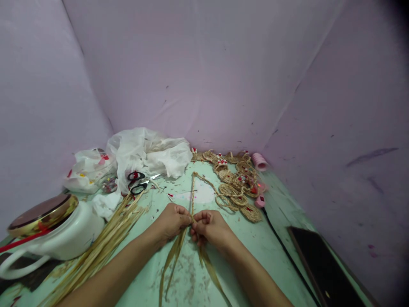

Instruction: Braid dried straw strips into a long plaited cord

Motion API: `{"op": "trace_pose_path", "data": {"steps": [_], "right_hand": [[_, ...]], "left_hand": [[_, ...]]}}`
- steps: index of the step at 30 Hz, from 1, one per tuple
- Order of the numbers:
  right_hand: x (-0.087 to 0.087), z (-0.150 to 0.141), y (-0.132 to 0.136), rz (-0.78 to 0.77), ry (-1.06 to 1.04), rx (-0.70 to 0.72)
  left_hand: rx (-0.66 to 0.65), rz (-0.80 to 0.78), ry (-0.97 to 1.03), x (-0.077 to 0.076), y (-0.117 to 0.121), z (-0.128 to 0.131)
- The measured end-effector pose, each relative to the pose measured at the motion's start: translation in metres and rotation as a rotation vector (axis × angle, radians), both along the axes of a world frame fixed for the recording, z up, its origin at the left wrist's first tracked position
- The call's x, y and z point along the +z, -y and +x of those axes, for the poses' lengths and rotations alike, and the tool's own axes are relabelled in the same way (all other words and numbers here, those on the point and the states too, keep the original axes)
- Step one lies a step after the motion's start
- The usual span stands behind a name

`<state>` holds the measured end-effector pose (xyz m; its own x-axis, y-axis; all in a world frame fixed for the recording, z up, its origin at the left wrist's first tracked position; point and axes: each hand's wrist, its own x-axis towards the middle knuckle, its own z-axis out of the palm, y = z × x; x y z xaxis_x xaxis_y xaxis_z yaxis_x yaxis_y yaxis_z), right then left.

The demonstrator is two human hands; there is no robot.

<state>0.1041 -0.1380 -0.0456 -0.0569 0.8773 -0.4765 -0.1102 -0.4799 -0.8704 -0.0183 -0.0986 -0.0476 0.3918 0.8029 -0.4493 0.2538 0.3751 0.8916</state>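
Note:
Between my hands is a thin straw braid (pixel 192 192); it runs up from my fingers, bends at the top and trails right toward a pile of coiled braid (pixel 234 194). My left hand (pixel 174 220) pinches the braid's lower end from the left. From the right, my right hand (pixel 209 226) pinches the same spot, fingertips almost meeting the left ones. Loose flat straw strands (pixel 174 256) hang below both hands onto the table. What lies inside the pinches is partly hidden by my fingers.
A bundle of dry straw (pixel 105 243) lies left, beside a white handled pot (pixel 76 232) with a gold-rimmed lid (pixel 44 215). Black-handled scissors (pixel 140 183) rest near white plastic bags (pixel 150 149). Right are a pink thread spool (pixel 259 162), black cable (pixel 284 247) and dark flat object (pixel 322 268).

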Motion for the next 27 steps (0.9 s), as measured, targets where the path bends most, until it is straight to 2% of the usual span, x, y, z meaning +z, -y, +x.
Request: {"op": "trace_pose_path", "data": {"steps": [7, 13, 17, 21, 24, 27], "right_hand": [[-0.006, 0.002, 0.0, 0.058, -0.006, -0.003], [-0.015, 0.0, -0.007, 0.108, 0.026, -0.025], [-0.021, -0.001, -0.011, 0.149, 0.109, -0.024], [-0.023, -0.003, -0.012, 0.2, 0.249, -0.04], [-0.024, -0.006, -0.011, 0.221, 0.299, -0.057], [-0.023, -0.008, -0.011, 0.232, 0.289, -0.075]], "left_hand": [[-0.026, -0.005, 0.011, 0.004, 0.0, 0.002], [-0.038, 0.055, -0.036, 0.002, -0.002, -0.001], [-0.135, 0.111, -0.122, 0.003, -0.003, -0.006], [-0.211, 0.391, -0.394, 0.008, -0.002, -0.009], [-0.176, 0.574, -0.651, 0.017, 0.005, -0.008], [-0.13, 0.668, -0.89, 0.026, 0.017, -0.004]]}}
